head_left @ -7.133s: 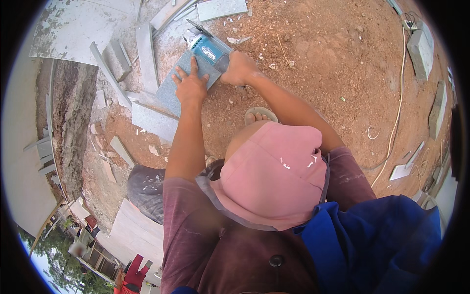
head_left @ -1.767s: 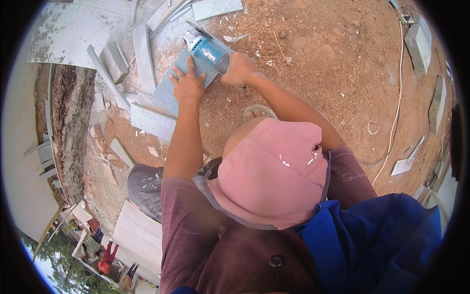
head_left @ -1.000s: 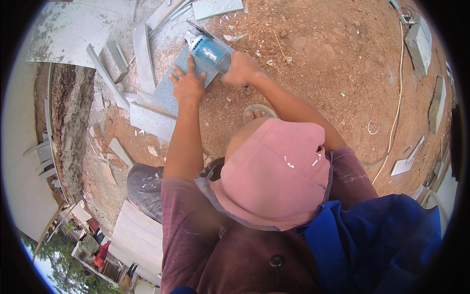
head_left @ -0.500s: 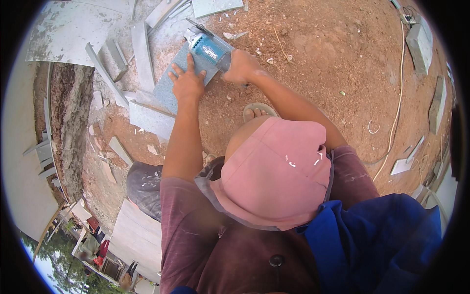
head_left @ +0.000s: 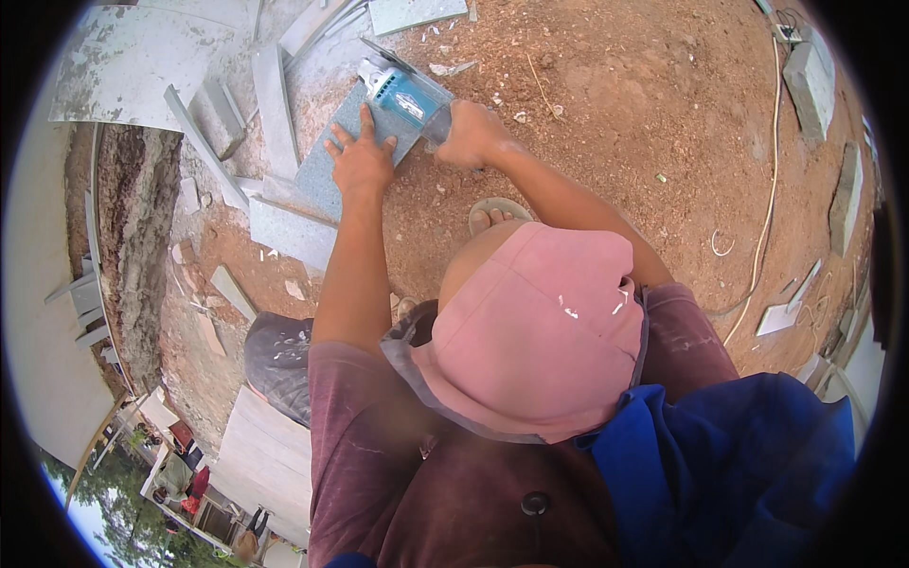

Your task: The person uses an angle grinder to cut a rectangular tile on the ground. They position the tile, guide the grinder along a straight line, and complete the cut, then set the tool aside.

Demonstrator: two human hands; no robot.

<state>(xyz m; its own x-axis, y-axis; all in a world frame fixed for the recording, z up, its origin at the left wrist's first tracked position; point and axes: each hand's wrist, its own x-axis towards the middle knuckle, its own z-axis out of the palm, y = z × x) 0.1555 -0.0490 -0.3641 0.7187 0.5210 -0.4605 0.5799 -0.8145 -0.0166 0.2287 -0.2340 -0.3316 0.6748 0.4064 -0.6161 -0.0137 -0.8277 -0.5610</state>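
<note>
My right hand [head_left: 473, 133] grips the rear of a teal angle grinder [head_left: 402, 97], whose disc [head_left: 383, 49] points toward the top of the view, over a speckled grey stone tile [head_left: 322, 175]. Left of the grinder, my left hand [head_left: 363, 166] lies on that tile with its fingers spread. The tile rests among other cut grey pieces [head_left: 284, 234] on the dusty ground. My sandalled foot [head_left: 492, 216] stands just below the tile's right side, beside my bent knee in pink cloth [head_left: 530, 331].
Loose strips [head_left: 276, 104] and a white sheet [head_left: 123, 57] lie upper left, beside a rough trench [head_left: 142, 246]. On the right are concrete blocks [head_left: 810, 80], a pale cable [head_left: 767, 237] and red-brown dirt. A person in red [head_left: 197, 492] is among others at lower left.
My hands and the grinder have stayed nearly in place, with only slight shifts. At lower left, the distant person in red has moved a little.
</note>
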